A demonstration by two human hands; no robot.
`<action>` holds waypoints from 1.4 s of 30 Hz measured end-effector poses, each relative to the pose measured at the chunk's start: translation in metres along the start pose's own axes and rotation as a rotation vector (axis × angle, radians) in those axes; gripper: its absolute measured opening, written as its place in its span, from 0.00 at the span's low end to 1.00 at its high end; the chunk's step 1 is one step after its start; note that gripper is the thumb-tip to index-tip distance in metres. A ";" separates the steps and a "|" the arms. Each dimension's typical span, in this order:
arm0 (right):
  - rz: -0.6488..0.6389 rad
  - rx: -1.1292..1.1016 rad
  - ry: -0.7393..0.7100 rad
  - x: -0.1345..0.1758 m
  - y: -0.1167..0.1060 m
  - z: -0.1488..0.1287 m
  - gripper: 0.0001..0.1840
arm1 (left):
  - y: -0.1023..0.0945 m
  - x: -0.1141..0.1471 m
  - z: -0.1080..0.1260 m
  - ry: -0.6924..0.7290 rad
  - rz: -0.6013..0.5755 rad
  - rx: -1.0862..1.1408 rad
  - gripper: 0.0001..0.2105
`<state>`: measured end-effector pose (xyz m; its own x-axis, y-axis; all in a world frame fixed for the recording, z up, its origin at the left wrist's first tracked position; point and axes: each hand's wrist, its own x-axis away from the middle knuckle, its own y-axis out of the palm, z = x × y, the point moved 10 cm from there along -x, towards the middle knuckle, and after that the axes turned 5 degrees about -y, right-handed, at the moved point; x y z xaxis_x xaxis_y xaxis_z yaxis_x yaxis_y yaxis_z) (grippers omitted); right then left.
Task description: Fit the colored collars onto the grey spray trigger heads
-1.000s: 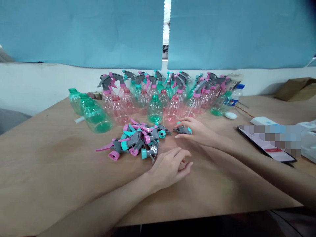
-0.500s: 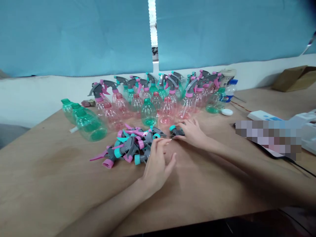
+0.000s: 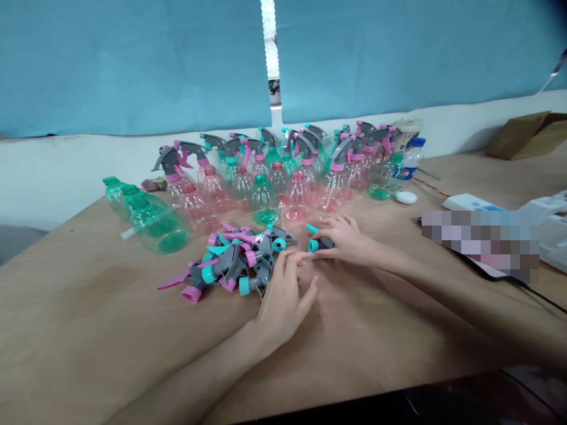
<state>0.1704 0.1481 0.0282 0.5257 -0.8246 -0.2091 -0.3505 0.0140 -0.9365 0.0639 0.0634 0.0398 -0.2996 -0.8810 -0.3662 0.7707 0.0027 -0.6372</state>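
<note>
My right hand (image 3: 348, 241) is closed around a grey spray trigger head with a teal collar and teal lever (image 3: 314, 242), just above the table. To its left, my left hand (image 3: 287, 295) holds nothing; its fingers are loosely bent and the thumb stands apart. It is beside a pile of loose spray heads (image 3: 230, 262), grey with pink or teal collars and levers. Behind the pile stand transparent bottles without heads, among them a green bottle (image 3: 265, 203) and a pink bottle (image 3: 297, 200). Further back, several bottles carry spray heads, like the pink spray bottle (image 3: 334, 189).
Green bottles (image 3: 155, 221) stand at the left. On the right are a Pepsi bottle (image 3: 413, 159), a white round object (image 3: 406, 198), a pixelated phone-like device (image 3: 482, 245) with a cable and a brown box (image 3: 527, 137). A blue cloth (image 3: 177, 65) hangs behind the wooden table (image 3: 88, 330).
The spray head in my right hand has turned, so its teal lever now shows above the collar. My left hand has hardly moved. The view has shifted slightly.
</note>
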 end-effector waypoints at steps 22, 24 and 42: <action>0.403 -0.641 -0.128 0.051 -0.020 -0.025 0.12 | -0.004 0.002 0.011 0.062 -0.082 0.050 0.14; 0.362 -0.720 -0.114 0.050 -0.013 -0.024 0.12 | -0.004 0.001 0.008 0.036 -0.073 0.018 0.14; 0.311 -0.606 -0.183 0.047 -0.010 -0.029 0.14 | -0.007 -0.006 0.026 0.239 0.025 -0.427 0.09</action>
<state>0.1760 0.0929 0.0361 0.4344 -0.7246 -0.5350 -0.8475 -0.1275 -0.5153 0.0750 0.0567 0.0641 -0.4428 -0.7452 -0.4985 0.4948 0.2606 -0.8290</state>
